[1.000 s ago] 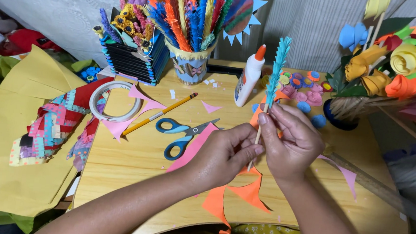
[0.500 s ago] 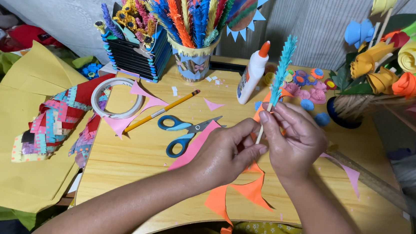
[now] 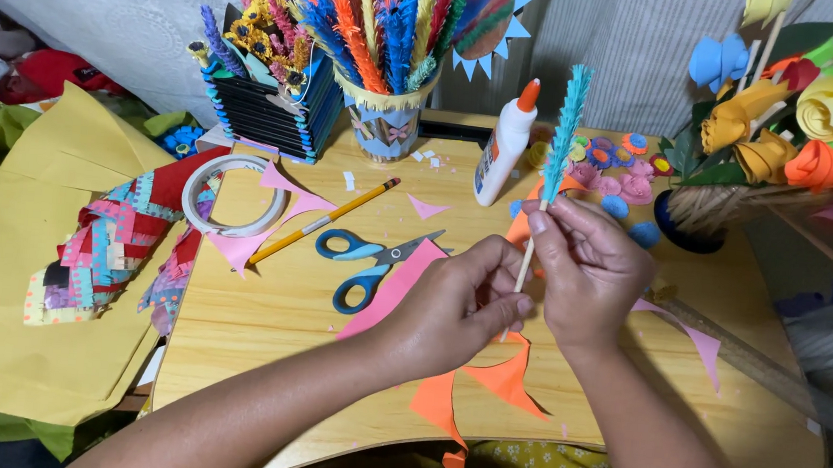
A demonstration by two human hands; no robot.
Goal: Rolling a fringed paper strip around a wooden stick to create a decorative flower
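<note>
Fringed blue paper [image 3: 566, 127] wraps the top of a thin wooden stick [image 3: 526, 264], held upright a little right of the frame's centre, above the table [image 3: 268, 321]. The right hand [image 3: 589, 269] pinches the stick just under the fringe, thumb and forefinger pressed together on it, with the other fingers curled behind. The left hand [image 3: 456, 303] closes its fingertips on the lower part of the stick, where they touch the right hand.

To do this winding well, it seems best to keep the stick steady with the lower hand and let the upper pinch turn and press the paper, so each turn lies snug against the last. The fringe looks delicate, so pressure belongs on the uncut band, not on the tips.

A white glue bottle [image 3: 502, 151] with an orange cap stands just behind the stick, near enough for tacking the end. Blue-handled scissors [image 3: 374, 260], a yellow pencil [image 3: 322, 224] and a roll of tape [image 3: 234, 196] lie to the left. Orange paper scraps [image 3: 494, 381] lie under the hands, and a cup of finished fringed sticks [image 3: 384, 30] stands at the upper middle.
</note>
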